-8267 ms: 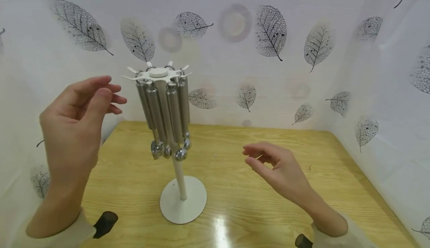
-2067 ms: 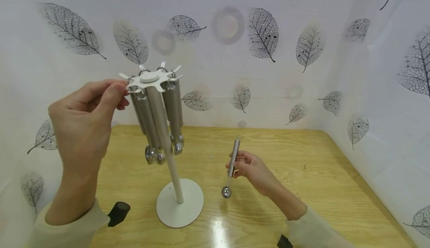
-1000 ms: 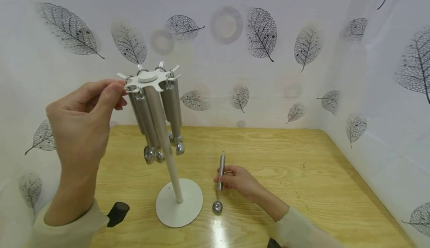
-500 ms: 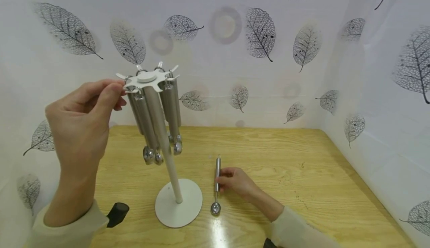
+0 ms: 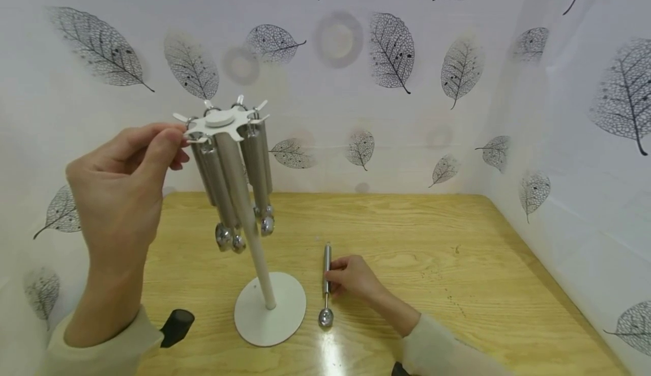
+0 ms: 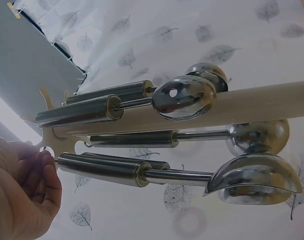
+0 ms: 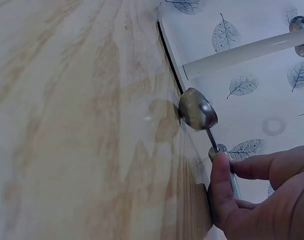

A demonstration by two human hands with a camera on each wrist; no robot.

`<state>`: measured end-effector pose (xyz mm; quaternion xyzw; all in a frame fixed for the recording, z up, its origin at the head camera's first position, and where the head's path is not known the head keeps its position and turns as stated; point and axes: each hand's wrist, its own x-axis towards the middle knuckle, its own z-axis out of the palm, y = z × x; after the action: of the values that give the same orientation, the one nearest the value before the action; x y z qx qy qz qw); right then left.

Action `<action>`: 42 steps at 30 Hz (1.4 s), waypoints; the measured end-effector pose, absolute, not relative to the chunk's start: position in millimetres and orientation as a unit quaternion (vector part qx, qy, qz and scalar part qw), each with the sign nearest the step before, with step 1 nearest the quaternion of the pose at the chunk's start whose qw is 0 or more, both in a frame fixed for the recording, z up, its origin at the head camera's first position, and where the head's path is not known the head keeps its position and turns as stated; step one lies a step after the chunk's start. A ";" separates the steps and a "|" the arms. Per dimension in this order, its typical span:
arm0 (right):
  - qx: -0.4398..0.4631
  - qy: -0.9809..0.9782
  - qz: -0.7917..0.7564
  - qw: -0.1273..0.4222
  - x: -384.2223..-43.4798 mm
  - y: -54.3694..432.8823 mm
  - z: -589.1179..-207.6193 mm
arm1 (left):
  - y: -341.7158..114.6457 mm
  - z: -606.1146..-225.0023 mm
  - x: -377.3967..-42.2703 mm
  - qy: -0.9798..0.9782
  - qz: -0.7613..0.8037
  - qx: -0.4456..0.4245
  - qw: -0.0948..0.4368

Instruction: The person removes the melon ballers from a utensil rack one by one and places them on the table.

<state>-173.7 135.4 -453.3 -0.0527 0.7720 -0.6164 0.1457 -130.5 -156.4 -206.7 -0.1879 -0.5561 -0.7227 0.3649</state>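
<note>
A white hanging rack on a round base stands left of centre, its pole leaning to the left. Several steel melon ballers hang from its hooked top, scoops downward; one scoop shows a small hole. At the top's left edge, my left hand pinches a prong between thumb and fingers. To the right of the base, another melon baller lies at the tabletop, scoop toward me. My right hand pinches its handle from the right; the scoop touches or nearly touches the wood.
The yellow wood-grain table has a glare spot near the front. A white curtain with leaf prints hangs behind and at both sides. Black wrist mounts stick out from the sleeves.
A melon baller left the rack's front and came into my right hand. Over the last two seconds that hand moved left and lowered it to the table. My left hand went onto the rack and stayed.
</note>
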 end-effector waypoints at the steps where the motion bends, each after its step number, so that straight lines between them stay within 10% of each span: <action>1: -0.051 0.775 -0.614 0.142 -173.4 134.2 -452.8 | -156.5 -206.7 -130.4 -0.558 -0.722 -0.188 0.365; 42: -0.072 0.824 -0.561 0.031 -156.0 130.7 -419.9 | -156.3 -207.0 -130.2 -0.549 -0.722 -0.208 0.366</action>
<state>-156.0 130.7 -419.9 -0.0717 0.8239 -0.5613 0.0309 -130.2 -156.3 -207.0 -0.2076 -0.5488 -0.7222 0.3663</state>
